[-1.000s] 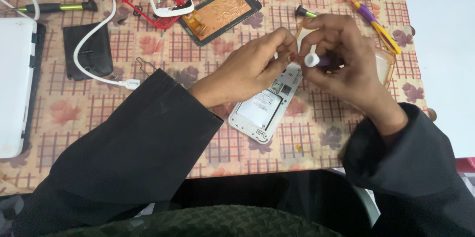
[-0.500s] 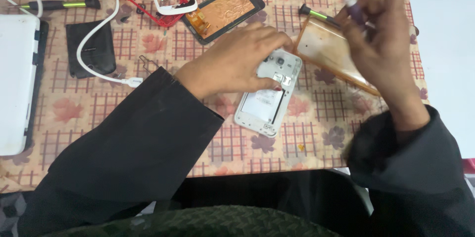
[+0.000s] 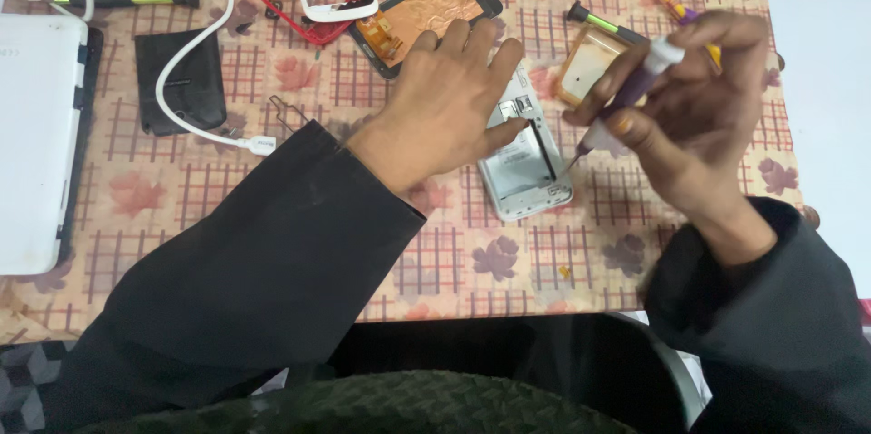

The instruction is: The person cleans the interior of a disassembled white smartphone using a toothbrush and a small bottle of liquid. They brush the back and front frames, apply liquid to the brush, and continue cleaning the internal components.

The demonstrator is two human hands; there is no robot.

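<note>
Since half a second ago the right hand (image 3: 699, 117) has dropped from the far edge and now pinches a purple screwdriver (image 3: 626, 94), tip aimed at the right edge of the opened white phone (image 3: 526, 166). The left hand (image 3: 449, 107) has flattened, fingers spread apart, pressing on the phone's far left part. The phone lies between the hands on the patterned tablecloth (image 3: 272, 180). A copper-backed screen panel (image 3: 426, 12) lies just beyond the left hand.

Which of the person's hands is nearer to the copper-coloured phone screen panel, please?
Left. The left hand lies just below the copper-coloured panel, fingertips nearly at its edge; the right hand, holding a purple screwdriver, is further to the panel's right.
</note>
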